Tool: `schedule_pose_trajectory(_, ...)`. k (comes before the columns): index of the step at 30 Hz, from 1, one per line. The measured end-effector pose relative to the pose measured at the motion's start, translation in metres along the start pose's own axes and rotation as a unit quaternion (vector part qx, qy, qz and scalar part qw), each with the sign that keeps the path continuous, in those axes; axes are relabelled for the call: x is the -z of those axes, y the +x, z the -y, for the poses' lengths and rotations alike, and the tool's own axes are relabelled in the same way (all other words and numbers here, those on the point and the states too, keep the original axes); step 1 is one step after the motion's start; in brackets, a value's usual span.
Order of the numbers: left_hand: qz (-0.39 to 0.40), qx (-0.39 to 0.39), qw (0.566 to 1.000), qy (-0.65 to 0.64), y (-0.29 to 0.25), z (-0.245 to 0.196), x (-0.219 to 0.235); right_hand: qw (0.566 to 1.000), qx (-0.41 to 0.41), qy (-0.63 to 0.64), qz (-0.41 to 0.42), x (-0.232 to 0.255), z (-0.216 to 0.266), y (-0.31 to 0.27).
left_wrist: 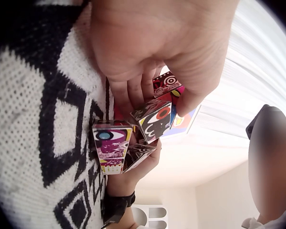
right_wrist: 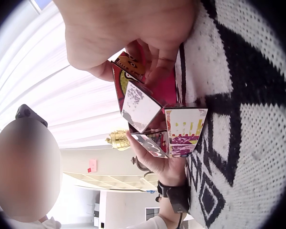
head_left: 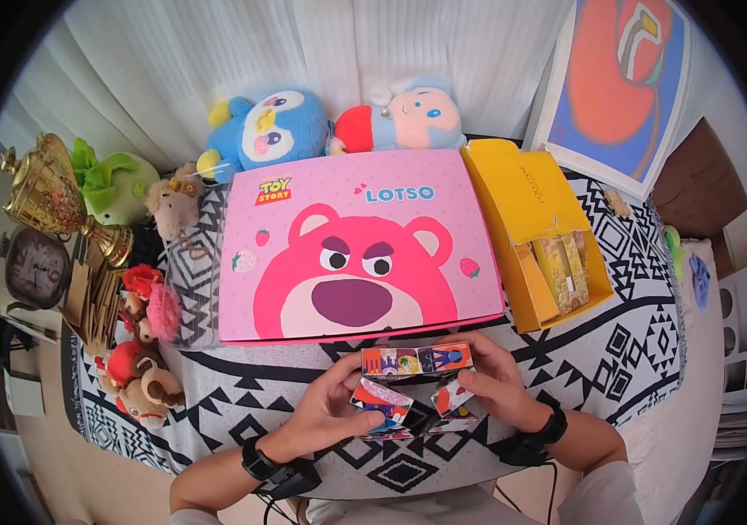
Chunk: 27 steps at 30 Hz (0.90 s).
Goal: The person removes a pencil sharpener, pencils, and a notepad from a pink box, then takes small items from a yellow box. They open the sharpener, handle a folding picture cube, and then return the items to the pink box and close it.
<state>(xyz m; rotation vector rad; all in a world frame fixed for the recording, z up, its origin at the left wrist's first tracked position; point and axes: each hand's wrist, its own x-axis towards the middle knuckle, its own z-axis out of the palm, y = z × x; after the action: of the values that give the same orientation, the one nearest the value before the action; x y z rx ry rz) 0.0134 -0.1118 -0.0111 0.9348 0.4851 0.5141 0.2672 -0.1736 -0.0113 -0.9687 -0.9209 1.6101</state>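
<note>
A set of joined, colourfully printed blocks is held between both hands near the table's front edge, several of its parts angled apart with gaps between them. My left hand grips its left side, thumb on a front block. On the right side, my right hand pinches it, thumb on top of a block. The left wrist view shows a block with a printed eye below the left hand. In the right wrist view, a whitish face is tilted below the right hand.
Beyond the hands lies a large pink box, with an open yellow box to its right. Plush toys line the back. At the left stand a gold trophy, a clock and small toys.
</note>
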Motion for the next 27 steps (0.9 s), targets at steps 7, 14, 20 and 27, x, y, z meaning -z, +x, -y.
schedule_pose_trajectory(7,-0.021,-0.014,0.998,0.05,0.003,0.004,0.003,0.999,-0.018,-0.032,-0.003,0.0,-0.001,0.001)
schedule_pose_trajectory(14,-0.056,-0.036,0.997,0.024,0.003,0.009,0.002,1.0,-0.02,-0.005,-0.016,-0.003,-0.005,0.004)
schedule_pose_trajectory(20,-0.074,-0.03,0.997,0.0,0.002,0.012,0.003,0.999,-0.041,-0.009,-0.034,0.0,-0.009,0.004)
schedule_pose_trajectory(27,-0.111,-0.003,0.992,0.051,0.0,0.011,0.0,0.993,-0.055,-0.08,-0.067,-0.004,-0.003,0.004)
